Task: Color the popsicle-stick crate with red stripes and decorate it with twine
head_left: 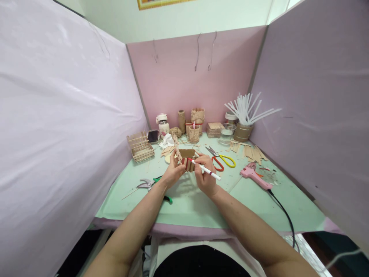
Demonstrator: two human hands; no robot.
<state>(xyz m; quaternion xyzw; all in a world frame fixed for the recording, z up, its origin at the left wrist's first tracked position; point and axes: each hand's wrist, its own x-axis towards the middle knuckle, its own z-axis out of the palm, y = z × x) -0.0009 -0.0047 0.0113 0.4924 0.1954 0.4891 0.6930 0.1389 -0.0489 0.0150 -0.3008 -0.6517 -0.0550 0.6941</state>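
Striped stick-built piece (188, 165) is held over the middle of the green table (193, 215), left hand (175, 170) clamped on its left side. Right hand (205, 174) is closed on a white marker (211, 172), tip at the red stripes; can't tell if it's touching. Reads as the colouring step; next stroke calls for a steady grip, staying inside the stripe. Behind: brown pot (243, 133) full of white sticks (245, 110), clear tub (227, 141) with clear liquid (227, 132).

Bright, diffuse lt w/ soft shadows on tbl (191, 213), edges stretched.

Phone (153, 135) beside a white-lidded bottle (163, 127) — wire hooks (198, 52) higher up.
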